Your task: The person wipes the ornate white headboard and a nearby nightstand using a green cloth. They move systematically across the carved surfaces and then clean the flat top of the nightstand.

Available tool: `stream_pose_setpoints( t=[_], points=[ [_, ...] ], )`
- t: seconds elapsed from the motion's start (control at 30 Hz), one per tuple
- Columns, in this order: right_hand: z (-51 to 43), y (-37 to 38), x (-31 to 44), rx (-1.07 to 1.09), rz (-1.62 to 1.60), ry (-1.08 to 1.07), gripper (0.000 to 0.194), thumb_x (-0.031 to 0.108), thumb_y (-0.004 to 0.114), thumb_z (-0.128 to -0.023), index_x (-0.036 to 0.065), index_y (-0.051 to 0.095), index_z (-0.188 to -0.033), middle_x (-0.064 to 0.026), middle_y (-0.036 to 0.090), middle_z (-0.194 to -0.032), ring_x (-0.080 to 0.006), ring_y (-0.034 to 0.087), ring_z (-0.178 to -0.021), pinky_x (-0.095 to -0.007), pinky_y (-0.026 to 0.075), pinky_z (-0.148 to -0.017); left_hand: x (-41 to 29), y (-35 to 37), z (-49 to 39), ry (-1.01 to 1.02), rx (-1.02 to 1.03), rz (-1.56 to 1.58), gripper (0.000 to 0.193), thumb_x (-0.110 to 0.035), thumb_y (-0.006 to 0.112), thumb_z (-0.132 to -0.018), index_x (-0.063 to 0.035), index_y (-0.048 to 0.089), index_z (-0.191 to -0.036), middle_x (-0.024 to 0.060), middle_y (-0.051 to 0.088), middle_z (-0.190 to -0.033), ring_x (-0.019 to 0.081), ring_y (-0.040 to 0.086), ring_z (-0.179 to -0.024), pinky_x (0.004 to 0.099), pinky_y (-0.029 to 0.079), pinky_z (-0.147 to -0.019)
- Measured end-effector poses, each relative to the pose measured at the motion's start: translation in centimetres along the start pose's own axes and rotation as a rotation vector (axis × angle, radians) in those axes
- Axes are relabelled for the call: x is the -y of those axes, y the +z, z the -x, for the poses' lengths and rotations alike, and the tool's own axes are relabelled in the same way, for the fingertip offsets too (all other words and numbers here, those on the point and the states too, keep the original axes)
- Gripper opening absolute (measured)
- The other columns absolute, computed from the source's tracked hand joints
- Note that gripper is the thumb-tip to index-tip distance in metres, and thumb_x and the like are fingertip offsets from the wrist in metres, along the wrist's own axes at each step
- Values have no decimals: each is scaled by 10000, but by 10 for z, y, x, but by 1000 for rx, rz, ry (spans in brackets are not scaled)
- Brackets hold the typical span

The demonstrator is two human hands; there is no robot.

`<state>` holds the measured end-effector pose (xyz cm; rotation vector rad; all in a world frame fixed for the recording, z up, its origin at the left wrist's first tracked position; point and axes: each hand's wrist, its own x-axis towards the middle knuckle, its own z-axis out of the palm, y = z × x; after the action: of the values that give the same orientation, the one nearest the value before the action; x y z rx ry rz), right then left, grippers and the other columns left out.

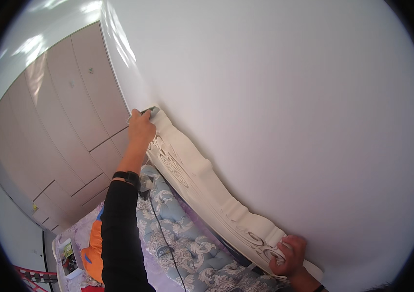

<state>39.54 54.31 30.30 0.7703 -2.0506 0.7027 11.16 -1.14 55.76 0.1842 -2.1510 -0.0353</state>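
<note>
My left hand (142, 126) reaches to the far end of a cream carved headboard (196, 168) and holds a greyish cloth (152, 110) against its top edge. A dark band circles that wrist, below which is a black sleeve. At the lower right, my right hand (289, 255) grips the near part of the headboard, its fingers bent over the scrolled top edge and its thumb on the carved front. The headboard stands along a plain pale wall.
A blue-grey patterned tufted cushion (177, 237) leans below the headboard, with a dark cable (165, 237) across it. An orange soft item (93, 252) and an open white box (70, 259) lie on the purple bedding. Pinkish wardrobe doors (57, 120) stand at the left.
</note>
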Motion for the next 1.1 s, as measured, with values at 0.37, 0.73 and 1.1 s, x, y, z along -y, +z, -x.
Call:
stream_pose_setpoints(
  t=[0.37, 0.73, 1.1],
  points=[
    [-1, -5, 0, -51, -14, 18, 557, 161, 784, -705, 129, 703, -1255, -130, 664, -1296, -372, 670, -1196, -549, 557, -1041, -24, 44, 89, -328, -15, 259, 309, -167, 594, -1054, -2, 745, -1268, 280, 783, -1159, 529, 731, -1082, 608, 576, -953],
    [-3, -4, 2, -55, 5, 13, 525, 143, 777, -719, 126, 713, -1240, -134, 675, -1291, -371, 678, -1194, -540, 561, -1053, -19, 12, 20, 159, -145, 115, 306, -180, 768, -998, -77, 831, -1279, 196, 649, -1358, 432, 602, -1255, 509, 545, -1037],
    [-3, -4, -1, -41, -40, 31, 538, 146, 791, -717, 140, 710, -1249, -118, 670, -1313, -368, 657, -1219, -543, 547, -1060, -29, 23, 45, -11, -73, 397, 260, -107, 750, -1042, -83, 805, -1295, 156, 599, -1270, 369, 696, -1042, 483, 592, -940]
  ],
)
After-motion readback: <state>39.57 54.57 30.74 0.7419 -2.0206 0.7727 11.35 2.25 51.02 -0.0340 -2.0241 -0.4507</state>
